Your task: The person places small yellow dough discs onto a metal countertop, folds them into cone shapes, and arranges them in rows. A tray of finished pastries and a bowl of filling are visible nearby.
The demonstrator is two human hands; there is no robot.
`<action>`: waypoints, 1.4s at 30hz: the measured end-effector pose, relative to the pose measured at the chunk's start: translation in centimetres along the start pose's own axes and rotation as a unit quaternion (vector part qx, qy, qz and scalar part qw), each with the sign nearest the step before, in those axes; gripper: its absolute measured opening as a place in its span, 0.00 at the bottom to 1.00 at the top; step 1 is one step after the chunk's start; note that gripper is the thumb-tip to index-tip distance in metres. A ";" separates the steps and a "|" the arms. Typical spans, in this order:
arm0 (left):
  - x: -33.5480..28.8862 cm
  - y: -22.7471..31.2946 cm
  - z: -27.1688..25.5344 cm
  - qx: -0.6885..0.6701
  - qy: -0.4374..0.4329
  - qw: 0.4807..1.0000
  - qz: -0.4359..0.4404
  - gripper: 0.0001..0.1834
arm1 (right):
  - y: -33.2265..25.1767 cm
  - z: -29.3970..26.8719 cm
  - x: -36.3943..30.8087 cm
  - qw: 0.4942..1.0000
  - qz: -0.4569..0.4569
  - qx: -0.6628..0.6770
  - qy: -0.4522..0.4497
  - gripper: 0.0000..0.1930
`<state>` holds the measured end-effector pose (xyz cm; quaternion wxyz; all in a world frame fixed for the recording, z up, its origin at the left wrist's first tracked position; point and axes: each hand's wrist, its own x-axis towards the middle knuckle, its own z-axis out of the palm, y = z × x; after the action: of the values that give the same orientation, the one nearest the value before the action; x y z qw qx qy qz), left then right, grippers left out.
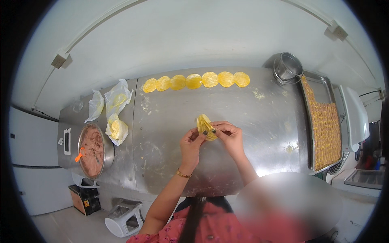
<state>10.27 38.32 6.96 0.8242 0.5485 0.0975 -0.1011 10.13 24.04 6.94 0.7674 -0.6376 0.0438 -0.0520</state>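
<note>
Both hands meet above the middle of the brushed steel counter point(170, 121), holding one folded yellow dough round point(205, 126) between them. The left hand point(190, 146) grips it from below with thumb and fingers closed on its lower edge, while the right hand point(229, 135) pinches the near rim with its fingertips, so the piece is lifted just clear of the counter and turned on edge, which lets the fingers work along its seam. A row of seven flat yellow dough discs point(194, 81) lies along the far edge of the counter, each touching the next, laid out singly so that one can be picked up at a time. At the left end stands a round steel bowl of brown filling point(92, 150) with an orange spoon point(80, 154) resting in it, and beside it crumpled clear plastic bags of yellow dough point(115, 127), all within the left hand's reach. To the right a long steel tray point(320, 91) holds packed rows of finished yellow pieces, with stacked steel bowls point(288, 67) at its far end.
</note>
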 end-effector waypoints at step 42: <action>-1.8 1.0 -4.1 -0.077 0.032 0.996 -0.023 0.11 | 9.3 -19.7 17.0 0.822 -0.109 -0.503 0.245 0.22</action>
<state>8.65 42.65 6.78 0.8579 0.4843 0.1437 -0.0944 24.55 4.27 -5.86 0.2936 -0.9019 0.1808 -0.2602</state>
